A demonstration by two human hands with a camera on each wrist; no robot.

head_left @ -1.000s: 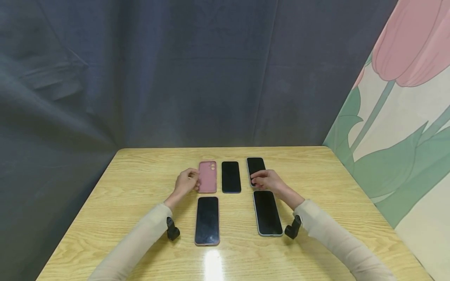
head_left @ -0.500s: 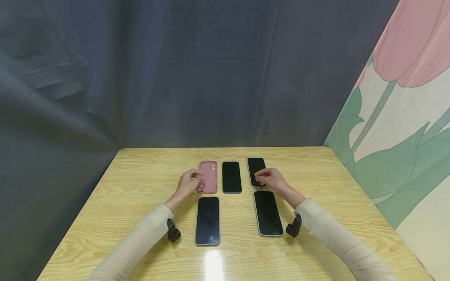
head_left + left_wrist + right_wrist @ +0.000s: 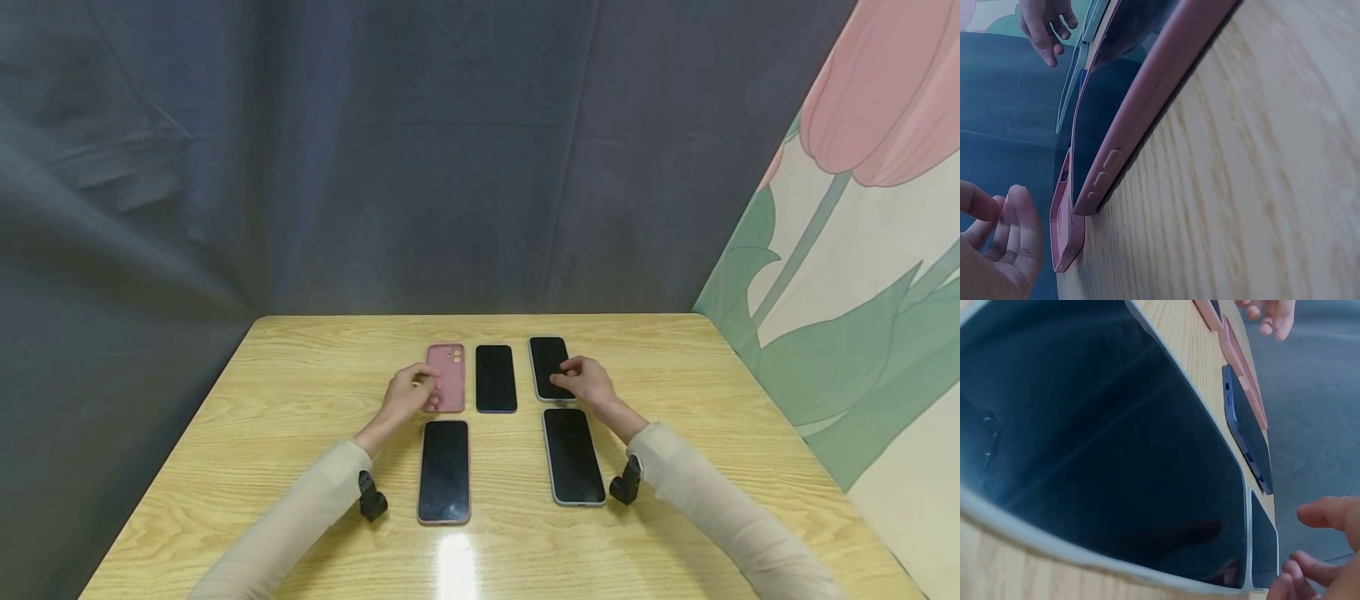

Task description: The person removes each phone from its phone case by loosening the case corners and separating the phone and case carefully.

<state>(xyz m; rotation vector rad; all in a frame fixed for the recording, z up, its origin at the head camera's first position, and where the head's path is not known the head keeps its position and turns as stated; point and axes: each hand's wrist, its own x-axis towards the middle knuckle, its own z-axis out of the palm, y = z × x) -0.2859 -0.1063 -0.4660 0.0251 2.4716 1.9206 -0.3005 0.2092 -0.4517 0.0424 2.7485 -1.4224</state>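
My left hand (image 3: pixel 405 392) hovers at the left edge of a pink phone case (image 3: pixel 452 371), which lies inner side up. Its fingers are loosely bent with nothing in them, and the left wrist view shows a gap to the case (image 3: pixel 1067 234). My right hand (image 3: pixel 588 385) hangs over the lower part of a dark phone with a pale rim (image 3: pixel 547 360). Thumb and fingers stand apart and hold nothing in the right wrist view. Between the hands lies a caseless phone with a blue edge (image 3: pixel 496 379).
Closer to me, a phone in a pink case (image 3: pixel 444 471) lies at the left, and a phone in a pale blue case (image 3: pixel 573 457) at the right. All lie screen up on the wooden table (image 3: pixel 300 500). A dark curtain (image 3: pixel 420 167) hangs behind it.
My right hand has drawn a little to the right across the far right phone. The left hand has shifted slightly right, over the pink case's edge. The phones and case stay in place.
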